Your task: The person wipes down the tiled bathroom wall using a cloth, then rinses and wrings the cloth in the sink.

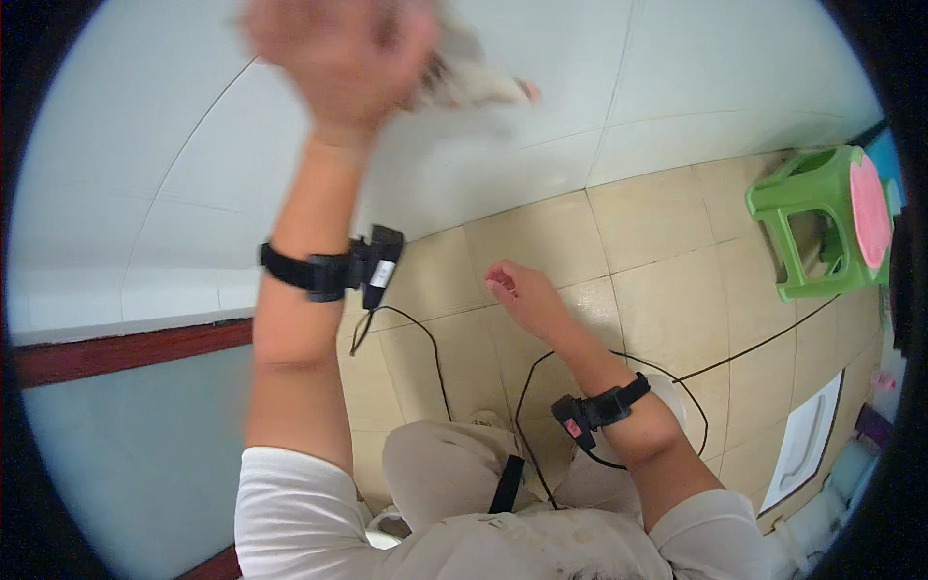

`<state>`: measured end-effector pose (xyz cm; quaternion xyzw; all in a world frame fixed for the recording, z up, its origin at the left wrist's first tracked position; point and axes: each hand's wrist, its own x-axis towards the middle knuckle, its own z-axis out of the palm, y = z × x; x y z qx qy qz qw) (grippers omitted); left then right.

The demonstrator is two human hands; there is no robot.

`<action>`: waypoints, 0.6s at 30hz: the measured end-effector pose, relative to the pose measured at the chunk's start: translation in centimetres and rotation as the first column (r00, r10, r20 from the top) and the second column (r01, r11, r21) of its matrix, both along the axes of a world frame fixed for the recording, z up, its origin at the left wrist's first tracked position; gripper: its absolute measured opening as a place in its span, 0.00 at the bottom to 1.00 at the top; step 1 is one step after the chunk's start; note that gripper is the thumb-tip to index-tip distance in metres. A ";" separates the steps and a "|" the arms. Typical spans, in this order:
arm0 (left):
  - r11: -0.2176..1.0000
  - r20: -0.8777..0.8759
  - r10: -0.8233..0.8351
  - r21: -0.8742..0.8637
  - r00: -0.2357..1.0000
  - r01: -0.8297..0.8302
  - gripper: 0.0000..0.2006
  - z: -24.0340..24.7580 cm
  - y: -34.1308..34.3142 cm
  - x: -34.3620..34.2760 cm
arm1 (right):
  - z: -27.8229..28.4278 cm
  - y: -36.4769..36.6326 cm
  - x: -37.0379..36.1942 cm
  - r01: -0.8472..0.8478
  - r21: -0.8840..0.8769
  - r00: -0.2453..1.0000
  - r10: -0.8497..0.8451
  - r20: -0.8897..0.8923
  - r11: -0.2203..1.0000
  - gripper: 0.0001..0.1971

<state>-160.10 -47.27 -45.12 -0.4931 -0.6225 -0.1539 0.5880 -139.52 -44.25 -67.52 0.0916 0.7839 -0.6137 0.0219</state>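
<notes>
My left hand [343, 53] is raised high against the pale tiled wall [522, 145] and smeared by motion. A whitish-grey cloth [478, 85] with a small reddish spot at its end sticks out from the hand's right side, against the wall. The fingers look closed on this cloth, though part of it lies hidden behind the hand. Lower and to the right, my right hand [530, 300] hangs over the floor, its fingers curled in loosely. Nothing shows in that hand.
A green plastic stool [807, 222] with a pink top stands at the right by the wall. Black cables [435, 358] run from the bands on my forearms. Dark red trim [135, 353] edges the wall at left. A white panel [802, 445] lies at the lower right of the tiled floor [667, 290].
</notes>
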 end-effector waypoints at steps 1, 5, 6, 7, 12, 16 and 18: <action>0.978 0.106 0.141 -0.170 0.984 -0.122 0.19 -4.5 0.7 1.0 | -0.4 0.2 0.1 0.010 0.019 1.000 -0.010 -0.013 1.000 0.08; 0.595 -0.019 0.049 -0.803 0.999 -0.044 0.16 -17.6 -0.6 1.5 | 1.0 1.0 0.3 0.074 -0.022 0.997 -0.074 -0.012 0.997 0.09; 0.519 -0.006 0.033 -0.854 0.999 -0.022 0.15 -18.9 -1.6 1.0 | 1.5 0.9 -0.1 0.083 -0.029 0.996 -0.083 -0.008 0.996 0.09; 0.448 0.007 0.018 -0.894 1.000 -0.001 0.15 -19.9 -2.0 0.8 | 1.5 1.1 -0.1 0.083 -0.009 0.996 -0.083 -0.012 0.997 0.09; 0.390 0.105 -0.027 -0.915 0.994 0.107 0.14 -14.8 -0.1 -0.1 | 1.2 1.3 0.0 0.054 -0.037 0.998 -0.054 -0.013 0.998 0.09; 0.857 -0.029 0.068 -0.511 0.997 -0.073 0.16 -1.5 3.3 1.4 | 1.9 0.7 -0.2 0.034 -0.038 0.999 -0.035 -0.017 0.999 0.09; 0.983 -0.101 0.029 -0.177 0.994 -0.047 0.14 1.4 5.6 2.5 | 1.5 0.3 -0.1 0.008 -0.032 1.000 -0.008 -0.017 0.999 0.10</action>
